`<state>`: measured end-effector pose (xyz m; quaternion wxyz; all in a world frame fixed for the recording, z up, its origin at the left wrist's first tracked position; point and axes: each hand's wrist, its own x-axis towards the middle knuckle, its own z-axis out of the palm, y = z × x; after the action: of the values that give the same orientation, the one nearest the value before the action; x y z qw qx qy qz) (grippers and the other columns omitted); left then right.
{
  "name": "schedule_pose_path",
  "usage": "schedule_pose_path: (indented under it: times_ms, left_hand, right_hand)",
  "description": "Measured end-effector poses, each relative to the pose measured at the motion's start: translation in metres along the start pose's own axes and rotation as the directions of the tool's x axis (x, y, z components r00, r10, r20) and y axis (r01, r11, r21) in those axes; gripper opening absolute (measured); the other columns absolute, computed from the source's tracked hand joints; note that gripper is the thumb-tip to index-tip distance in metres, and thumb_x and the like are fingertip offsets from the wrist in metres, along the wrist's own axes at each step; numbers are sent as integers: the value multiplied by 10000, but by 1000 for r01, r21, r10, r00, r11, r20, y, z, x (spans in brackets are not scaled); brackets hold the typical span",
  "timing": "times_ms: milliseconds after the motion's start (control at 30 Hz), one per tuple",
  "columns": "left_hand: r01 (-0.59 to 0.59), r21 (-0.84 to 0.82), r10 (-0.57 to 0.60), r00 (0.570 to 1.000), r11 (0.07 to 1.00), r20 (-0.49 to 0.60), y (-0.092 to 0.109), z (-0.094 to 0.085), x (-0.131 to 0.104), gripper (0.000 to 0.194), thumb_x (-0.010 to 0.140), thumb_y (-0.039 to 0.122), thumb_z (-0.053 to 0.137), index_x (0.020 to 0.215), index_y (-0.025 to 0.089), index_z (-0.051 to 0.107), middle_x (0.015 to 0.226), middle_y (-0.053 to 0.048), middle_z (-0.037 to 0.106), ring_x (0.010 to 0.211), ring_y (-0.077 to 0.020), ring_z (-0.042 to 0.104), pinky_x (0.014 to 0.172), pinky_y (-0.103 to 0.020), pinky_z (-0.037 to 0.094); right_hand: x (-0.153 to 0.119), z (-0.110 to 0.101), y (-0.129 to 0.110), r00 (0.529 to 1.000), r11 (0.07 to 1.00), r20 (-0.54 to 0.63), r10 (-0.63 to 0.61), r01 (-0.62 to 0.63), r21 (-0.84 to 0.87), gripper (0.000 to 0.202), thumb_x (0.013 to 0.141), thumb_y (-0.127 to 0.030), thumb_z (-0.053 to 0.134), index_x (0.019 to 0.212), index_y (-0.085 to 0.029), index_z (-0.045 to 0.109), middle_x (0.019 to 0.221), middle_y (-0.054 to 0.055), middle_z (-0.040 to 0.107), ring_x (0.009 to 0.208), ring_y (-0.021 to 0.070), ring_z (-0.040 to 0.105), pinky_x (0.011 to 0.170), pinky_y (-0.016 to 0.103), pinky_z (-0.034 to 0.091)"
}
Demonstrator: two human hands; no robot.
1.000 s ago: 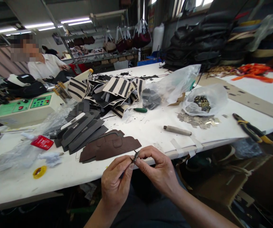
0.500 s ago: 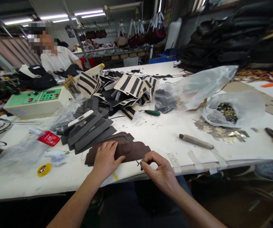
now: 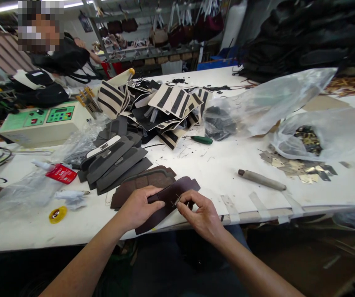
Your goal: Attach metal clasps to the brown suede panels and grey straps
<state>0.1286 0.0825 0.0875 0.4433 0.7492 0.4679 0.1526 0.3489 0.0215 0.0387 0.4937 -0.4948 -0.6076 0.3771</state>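
Observation:
My left hand (image 3: 143, 206) grips a dark brown leather piece (image 3: 172, 200) between thumb and fingers, tilted up at the table's front edge. My right hand (image 3: 200, 212) pinches a small metal part with thin prongs (image 3: 176, 201) against the face of this piece. Behind my left hand, more brown leather pieces (image 3: 134, 185) lie stacked on the table. Grey flap-shaped pieces (image 3: 118, 165) are fanned out further back, the top one with a pale strip.
Around the white table (image 3: 208, 169) lie a grey rod (image 3: 262, 180), a green-handled tool (image 3: 202, 140), metal plates (image 3: 297, 167), yellow tape (image 3: 57, 215), a red packet (image 3: 61, 173) and striped pieces (image 3: 169, 101). A person holds a black bag (image 3: 61, 57) at the back left.
My left hand has lifted a brown piece off the stack and tilted it. My right hand has brought the metal part onto it. The person behind has raised a black bag.

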Motion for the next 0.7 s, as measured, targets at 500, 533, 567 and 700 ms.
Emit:
schedule_pose_path:
  times_ms: [500,533,567,700]
  left_hand:
    - [-26,-112,44,986,993,160,65,15,-34,449,925,175,633,1362,253,700,1320,9,749,1174,-221,705,1034,-292,487]
    - [-20,-117,40,984,993,171,67,17,-35,449,925,176,632,1362,250,700,1320,8,749,1177,-223,704,1033,-293,490]
    - [-17,-120,38,983,993,179,70,18,-35,450,924,176,632,1363,248,700,1319,8,750,1181,-225,703,1035,-295,493]
    - [-38,-87,55,978,995,203,80,25,-39,485,916,167,633,1390,253,684,1352,3,735,1206,-233,695,1072,-314,484]
  right_hand:
    - [-39,-31,-34,997,999,78,18,-20,34,122,969,-223,634,849,-211,618,817,-19,645,746,134,586,695,253,448]
    - [-42,-34,-36,996,999,84,15,-18,41,124,970,-220,629,848,-210,615,815,-20,644,745,132,585,696,252,448]
    - [-44,-36,-37,996,999,88,10,-14,46,125,971,-216,624,846,-208,612,811,-20,643,743,131,583,695,251,446]
    - [-53,-46,-43,995,999,99,10,-15,45,128,974,-215,621,846,-205,610,808,-18,633,742,131,572,676,250,432]
